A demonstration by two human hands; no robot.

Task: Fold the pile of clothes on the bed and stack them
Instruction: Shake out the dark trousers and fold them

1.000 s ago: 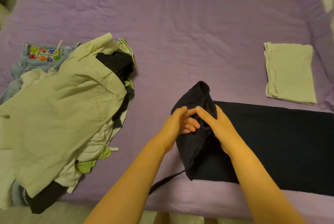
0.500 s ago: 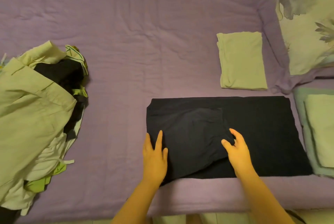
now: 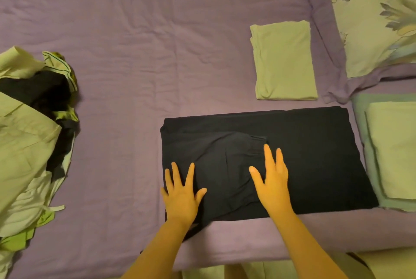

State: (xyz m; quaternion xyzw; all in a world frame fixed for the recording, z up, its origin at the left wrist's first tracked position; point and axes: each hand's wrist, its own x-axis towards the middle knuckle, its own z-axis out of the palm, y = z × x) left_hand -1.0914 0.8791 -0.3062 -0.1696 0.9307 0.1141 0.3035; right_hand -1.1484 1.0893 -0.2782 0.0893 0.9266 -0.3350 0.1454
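Here, left hand [image 3: 181, 195] and right hand [image 3: 273, 180] flat, fingers spread, on black garment [image 3: 315, 150].

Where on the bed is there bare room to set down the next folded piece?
Bare purple sheet lies between the unfolded pile, the black garment and the folded pale garment. The right side is crowded.

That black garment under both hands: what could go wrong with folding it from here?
The black garment shows a bulge between the flat left hand and right hand; folding over it may trap creases. Its near left corner hangs over the bed edge and might drag the fabric askew. The unfolded pile lies close by and could spill toward it.
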